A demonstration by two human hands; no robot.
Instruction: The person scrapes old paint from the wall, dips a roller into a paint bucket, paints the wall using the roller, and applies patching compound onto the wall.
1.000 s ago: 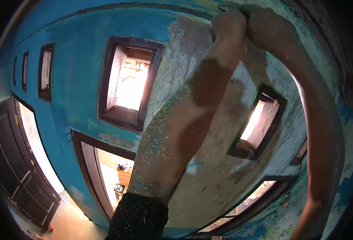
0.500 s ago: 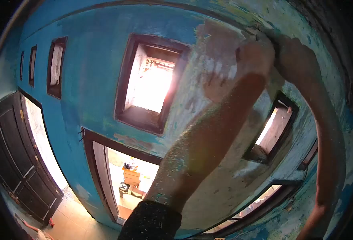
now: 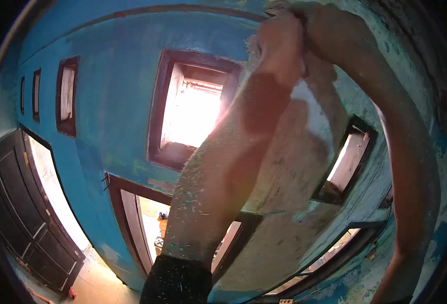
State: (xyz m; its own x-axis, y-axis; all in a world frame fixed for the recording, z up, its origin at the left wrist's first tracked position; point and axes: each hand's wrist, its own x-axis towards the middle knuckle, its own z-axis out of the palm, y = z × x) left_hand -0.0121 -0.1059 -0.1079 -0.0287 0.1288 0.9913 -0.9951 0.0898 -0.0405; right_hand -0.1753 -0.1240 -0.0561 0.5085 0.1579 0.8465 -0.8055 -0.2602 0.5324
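My left hand (image 3: 281, 38) is raised high against the wall (image 3: 117, 101), its fingers curled closed. Beside it and touching or nearly touching, my right hand (image 3: 335, 33) is also closed, wrist bent. Whatever the two hands grip is hidden by the fingers and the top edge of the view; a small dark edge shows at the left hand's fingertips. Paint flakes stick to my left forearm (image 3: 208, 177), above a dark sleeve (image 3: 175, 281). Around the hands, blue paint gives way to bare grey-brown plaster (image 3: 289, 167).
A dark-framed window opening (image 3: 193, 111) sits left of my forearm, and a narrow one (image 3: 345, 162) to the right. Below are a doorway frame (image 3: 124, 213) and a dark panelled door (image 3: 26, 207) standing open at far left. A ledge-like frame (image 3: 335, 258) runs along lower right.
Both hands have moved left and upward in the view, staying close together. My left forearm now covers part of the window and doorway. The view has shifted slightly.
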